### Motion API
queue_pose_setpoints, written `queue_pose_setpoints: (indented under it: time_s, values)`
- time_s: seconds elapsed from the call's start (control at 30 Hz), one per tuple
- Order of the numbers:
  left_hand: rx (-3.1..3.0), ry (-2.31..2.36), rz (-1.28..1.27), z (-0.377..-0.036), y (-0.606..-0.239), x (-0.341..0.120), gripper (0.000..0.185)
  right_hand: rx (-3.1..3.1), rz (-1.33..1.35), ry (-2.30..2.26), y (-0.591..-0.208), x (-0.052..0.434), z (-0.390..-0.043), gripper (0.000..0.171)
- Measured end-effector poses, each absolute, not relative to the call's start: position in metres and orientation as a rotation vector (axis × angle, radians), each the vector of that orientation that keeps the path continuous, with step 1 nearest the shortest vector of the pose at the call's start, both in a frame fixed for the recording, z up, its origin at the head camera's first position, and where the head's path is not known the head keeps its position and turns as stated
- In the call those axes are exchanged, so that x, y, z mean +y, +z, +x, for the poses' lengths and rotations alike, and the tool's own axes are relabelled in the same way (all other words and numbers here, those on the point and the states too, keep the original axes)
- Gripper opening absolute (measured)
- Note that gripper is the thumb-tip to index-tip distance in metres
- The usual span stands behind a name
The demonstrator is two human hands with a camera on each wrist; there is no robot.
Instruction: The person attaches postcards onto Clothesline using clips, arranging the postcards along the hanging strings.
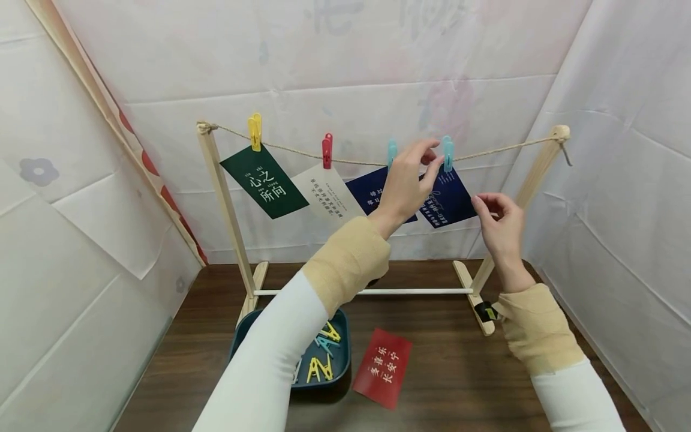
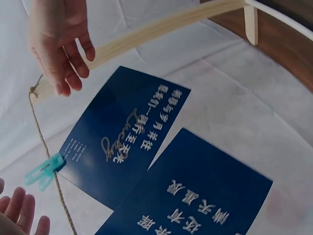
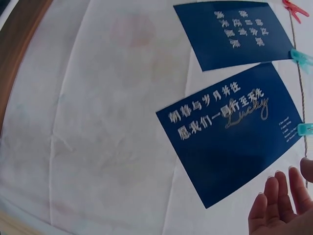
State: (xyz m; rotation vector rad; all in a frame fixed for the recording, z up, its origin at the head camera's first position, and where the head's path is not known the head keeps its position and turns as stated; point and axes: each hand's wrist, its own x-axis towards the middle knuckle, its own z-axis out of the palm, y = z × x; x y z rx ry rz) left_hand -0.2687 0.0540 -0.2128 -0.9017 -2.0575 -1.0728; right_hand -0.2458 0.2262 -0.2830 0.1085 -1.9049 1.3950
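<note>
A dark blue card (image 1: 448, 201) with white writing hangs by one corner from a light-blue clothespin (image 1: 448, 154) on the rope. Close to that clothespin is my left hand (image 1: 405, 183), fingers loosely bent and apart from it in the left wrist view. My right hand (image 1: 502, 225) is beside the card's right edge; the wrist views show its relaxed fingers off the card. Another blue card (image 3: 239, 36) hangs alongside from a second light-blue clothespin (image 1: 392, 153), partly behind my left hand in the head view.
A rope (image 1: 502, 151) spans a wooden stand (image 1: 227, 210). A green card (image 1: 264, 183) hangs from a yellow clothespin (image 1: 255, 132), a cream card (image 1: 326, 192) from a red one (image 1: 327, 150). Below are a bin (image 1: 345, 360) of clothespins and a red card (image 1: 382, 369).
</note>
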Motion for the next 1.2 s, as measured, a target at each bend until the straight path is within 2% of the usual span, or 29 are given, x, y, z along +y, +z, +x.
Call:
queue_pose_setpoints:
  time_s: [0.4,0.77,1.2]
  values:
    - [-1.950,-1.119,-0.906,-0.252,-0.230,0.038,0.025,-1.828,0.235,1.536,-0.292,0.204,-0.211,0.018]
    - [-1.945,-1.172,-0.899,-0.240,-0.252,0.017,0.021,-1.893,0.197,1.553,-0.315,0.190,-0.193,0.013]
    - [-2.109,-1.211,-0.929,-0.213,-0.274,-0.011,0.021,-1.944,0.137,1.776,-0.344,0.173,-0.174,0.012]
